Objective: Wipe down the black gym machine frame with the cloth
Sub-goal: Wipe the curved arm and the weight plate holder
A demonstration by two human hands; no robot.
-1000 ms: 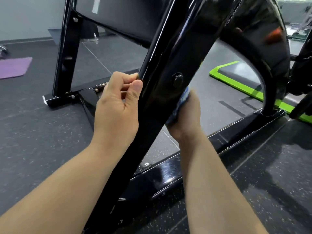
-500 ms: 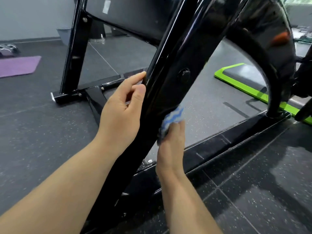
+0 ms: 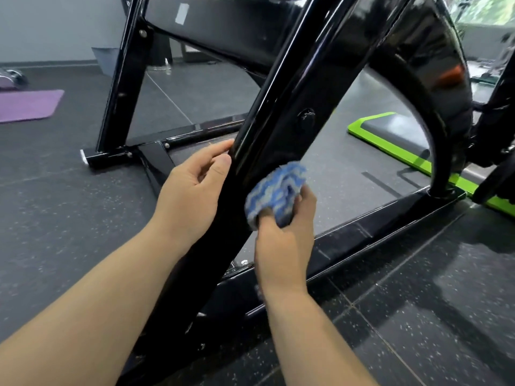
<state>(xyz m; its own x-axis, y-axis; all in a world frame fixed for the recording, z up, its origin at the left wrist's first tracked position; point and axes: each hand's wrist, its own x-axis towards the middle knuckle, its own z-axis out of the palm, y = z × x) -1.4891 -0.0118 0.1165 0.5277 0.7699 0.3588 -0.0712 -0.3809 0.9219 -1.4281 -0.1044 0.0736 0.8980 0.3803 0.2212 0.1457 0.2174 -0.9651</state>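
Observation:
A glossy black gym machine frame (image 3: 281, 101) slants from the bottom left up to the top right across the view. My right hand (image 3: 284, 235) grips a bunched blue and white cloth (image 3: 274, 193) and holds it against the right face of the slanted beam, below a round bolt cap (image 3: 306, 118). My left hand (image 3: 192, 190) rests on the beam's left edge, fingers loosely curled, fingertips and thumb touching the metal. The beam hides part of the cloth's left side.
A black base rail (image 3: 376, 221) runs along the dark speckled floor to a curved black guard (image 3: 434, 87). A green-edged step platform (image 3: 390, 135) lies beyond it. A purple mat (image 3: 28, 105) is at far left. Another black upright (image 3: 122, 79) stands behind.
My right hand has slid the cloth down the beam, away from the bolt cap, and the cloth now shows on the near face. My left hand has moved lower too.

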